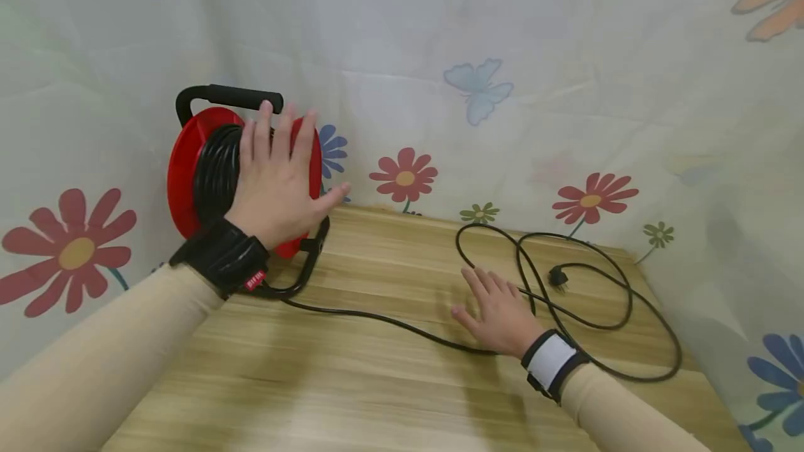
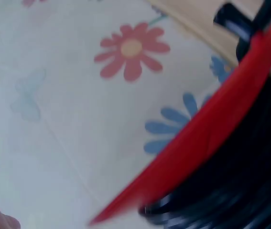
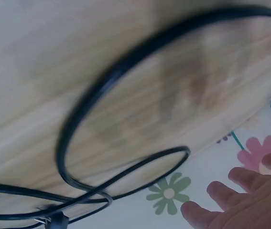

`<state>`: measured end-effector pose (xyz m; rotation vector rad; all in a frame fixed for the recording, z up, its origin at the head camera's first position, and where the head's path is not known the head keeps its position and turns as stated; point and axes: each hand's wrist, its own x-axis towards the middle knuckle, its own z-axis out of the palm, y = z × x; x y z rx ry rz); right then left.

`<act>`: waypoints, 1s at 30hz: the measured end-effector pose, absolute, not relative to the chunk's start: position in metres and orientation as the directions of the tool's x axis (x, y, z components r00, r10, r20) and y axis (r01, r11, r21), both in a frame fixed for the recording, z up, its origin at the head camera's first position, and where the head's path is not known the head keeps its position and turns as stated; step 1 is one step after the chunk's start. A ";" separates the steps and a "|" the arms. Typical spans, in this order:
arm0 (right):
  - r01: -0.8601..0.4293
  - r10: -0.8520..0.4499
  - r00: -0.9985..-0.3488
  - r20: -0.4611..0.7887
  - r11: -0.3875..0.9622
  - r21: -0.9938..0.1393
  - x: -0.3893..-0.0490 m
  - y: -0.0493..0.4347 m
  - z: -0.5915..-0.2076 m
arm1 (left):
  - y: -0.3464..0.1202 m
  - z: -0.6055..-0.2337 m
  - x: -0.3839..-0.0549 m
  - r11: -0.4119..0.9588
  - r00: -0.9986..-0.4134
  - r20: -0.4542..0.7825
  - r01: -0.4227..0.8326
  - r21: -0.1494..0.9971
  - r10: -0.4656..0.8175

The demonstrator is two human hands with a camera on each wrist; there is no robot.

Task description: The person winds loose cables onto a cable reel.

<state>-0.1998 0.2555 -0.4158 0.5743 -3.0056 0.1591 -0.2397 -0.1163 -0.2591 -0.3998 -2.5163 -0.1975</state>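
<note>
Cable reel [image 1: 216, 176]: standing near the worktop's [image 1: 352, 396] back-left corner, trailing power cord [image 1: 414, 330] toward the right edge. Holding left hand [image 1: 276, 187] before it, right hand [image 1: 499, 312] near the cord, with straight fingers, gripping nothing; seemingly readying, next calling for grasping cord.

On the left, a small red rectangular tag [image 1: 255, 280] at the edge of the wide black wrist strap [image 1: 222, 255] bears white letters, too small to read surely
</note>
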 end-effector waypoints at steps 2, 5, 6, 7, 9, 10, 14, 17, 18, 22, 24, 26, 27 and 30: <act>-0.378 -0.372 -0.925 0.075 0.920 -0.101 -0.197 0.256 -0.420 | -0.126 -0.245 -0.250 0.956 -0.810 0.552 0.284 0.076 0.197; -0.393 -0.391 -0.920 0.041 0.910 -0.133 -0.192 0.255 -0.427 | -0.141 -0.229 -0.266 0.967 -0.839 0.526 0.228 0.109 0.139; -0.396 -0.396 -0.918 0.028 0.907 -0.147 -0.191 0.255 -0.429 | -0.145 -0.225 -0.271 0.970 -0.852 0.509 0.210 0.122 0.120; -0.400 -0.403 -0.915 0.014 0.903 -0.157 -0.189 0.255 -0.432 | -0.149 -0.222 -0.276 0.972 -0.867 0.488 0.193 0.134 0.105; -0.419 -0.424 -0.906 0.007 0.892 -0.169 -0.187 0.255 -0.437 | -0.155 -0.220 -0.285 0.972 -0.892 0.444 0.171 0.162 0.083; -0.432 -0.436 -0.900 0.008 0.887 -0.166 -0.186 0.255 -0.440 | -0.158 -0.220 -0.289 0.971 -0.905 0.420 0.162 0.177 0.074; -0.524 -0.518 -0.852 0.084 0.843 -0.124 -0.185 0.257 -0.454 | -0.162 -0.227 -0.298 0.966 -0.921 0.383 0.159 0.206 0.070; -0.572 -0.557 -0.818 0.145 0.813 -0.107 -0.184 0.257 -0.459 | -0.163 -0.231 -0.299 0.962 -0.917 0.390 0.173 0.210 0.080; -0.572 -0.555 -0.818 0.150 0.812 -0.114 -0.184 0.258 -0.461 | -0.163 -0.231 -0.299 0.960 -0.918 0.389 0.177 0.215 0.082; -0.494 -0.488 -0.869 0.078 0.854 -0.167 -0.184 0.261 -0.460 | -0.159 -0.230 -0.304 0.958 -0.923 0.374 0.184 0.221 0.091; -0.442 -0.447 -0.894 0.021 0.875 -0.198 -0.185 0.262 -0.459 | -0.157 -0.231 -0.308 0.957 -0.921 0.379 0.187 0.222 0.092; -0.404 -0.420 -0.907 -0.019 0.884 -0.233 -0.187 0.261 -0.457 | -0.157 -0.232 -0.311 0.957 -0.918 0.387 0.185 0.223 0.088; -0.398 -0.416 -0.909 -0.027 0.885 -0.242 -0.189 0.260 -0.457 | -0.158 -0.232 -0.311 0.958 -0.917 0.391 0.182 0.222 0.083; -0.397 -0.417 -0.909 -0.029 0.883 -0.252 -0.193 0.256 -0.456 | -0.160 -0.232 -0.311 0.961 -0.917 0.393 0.168 0.219 0.071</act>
